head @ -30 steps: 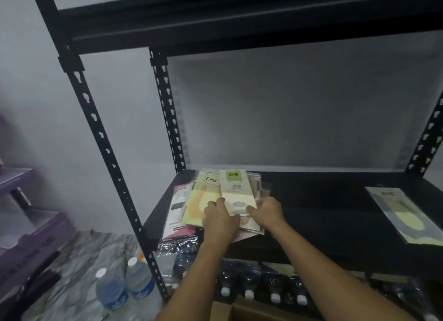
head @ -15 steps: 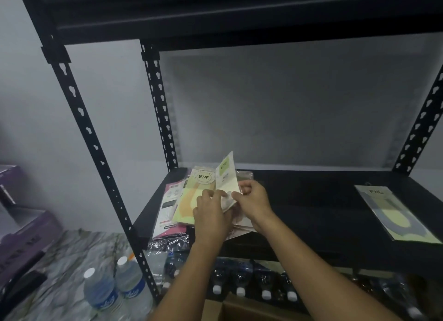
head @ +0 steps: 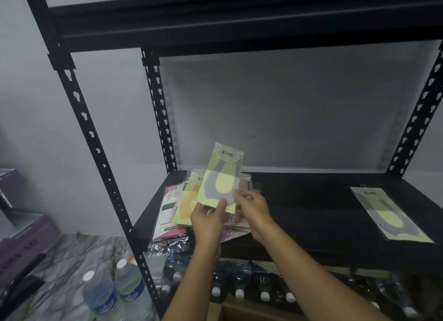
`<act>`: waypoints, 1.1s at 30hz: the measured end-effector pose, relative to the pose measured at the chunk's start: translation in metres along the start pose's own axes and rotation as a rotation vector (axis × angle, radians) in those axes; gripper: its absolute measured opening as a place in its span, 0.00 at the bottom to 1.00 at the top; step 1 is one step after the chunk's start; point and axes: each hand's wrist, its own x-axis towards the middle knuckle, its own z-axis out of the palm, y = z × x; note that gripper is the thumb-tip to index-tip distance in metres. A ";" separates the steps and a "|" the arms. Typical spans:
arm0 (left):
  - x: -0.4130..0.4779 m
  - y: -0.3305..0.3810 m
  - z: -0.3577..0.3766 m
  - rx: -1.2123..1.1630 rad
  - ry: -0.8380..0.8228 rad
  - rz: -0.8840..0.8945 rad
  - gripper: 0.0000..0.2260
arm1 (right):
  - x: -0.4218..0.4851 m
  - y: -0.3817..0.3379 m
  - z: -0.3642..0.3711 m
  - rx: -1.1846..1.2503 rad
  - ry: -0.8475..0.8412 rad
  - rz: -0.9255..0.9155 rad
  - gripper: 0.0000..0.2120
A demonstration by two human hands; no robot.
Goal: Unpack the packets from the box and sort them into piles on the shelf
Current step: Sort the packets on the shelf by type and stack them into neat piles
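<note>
Above the pile (head: 183,207) at the left end of the shelf (head: 311,201), left hand (head: 208,219) and right hand (head: 254,210) pinch the lower edge of the yellow-grey ENE packet (head: 220,179). It looks light, thin and slippery, so it is best gripped by its edges.

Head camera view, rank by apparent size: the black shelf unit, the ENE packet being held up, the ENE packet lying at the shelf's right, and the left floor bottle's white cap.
1. black shelf unit
2. held ENE packet and lying ENE packet: too alike to rank, and distances differ
3. white cap
</note>
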 end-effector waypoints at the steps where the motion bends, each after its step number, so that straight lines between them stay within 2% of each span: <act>1: -0.003 0.001 -0.001 -0.017 -0.038 -0.004 0.11 | 0.000 -0.001 -0.001 0.044 -0.001 0.009 0.05; 4: -0.009 0.003 -0.006 0.016 -0.108 0.003 0.23 | -0.001 -0.006 -0.006 0.092 0.023 -0.018 0.05; 5: -0.010 0.003 -0.009 0.036 -0.093 -0.001 0.24 | -0.001 -0.007 -0.008 0.101 0.017 -0.024 0.05; 9: -0.009 0.008 -0.017 -0.003 -0.063 0.018 0.11 | -0.002 -0.009 -0.018 0.057 0.008 -0.029 0.06; 14: -0.006 0.007 -0.015 0.212 -0.043 0.098 0.13 | -0.008 -0.005 -0.035 -0.025 0.020 -0.106 0.07; 21: -0.018 -0.002 -0.003 0.233 -0.112 0.131 0.13 | -0.012 0.002 -0.060 -0.098 0.093 -0.183 0.08; 27: -0.028 -0.009 0.024 0.292 -0.161 0.146 0.14 | -0.016 0.004 -0.090 -0.117 0.236 -0.244 0.14; 33: -0.045 -0.036 0.086 0.357 -0.281 0.140 0.13 | -0.016 -0.001 -0.162 -0.231 0.401 -0.270 0.12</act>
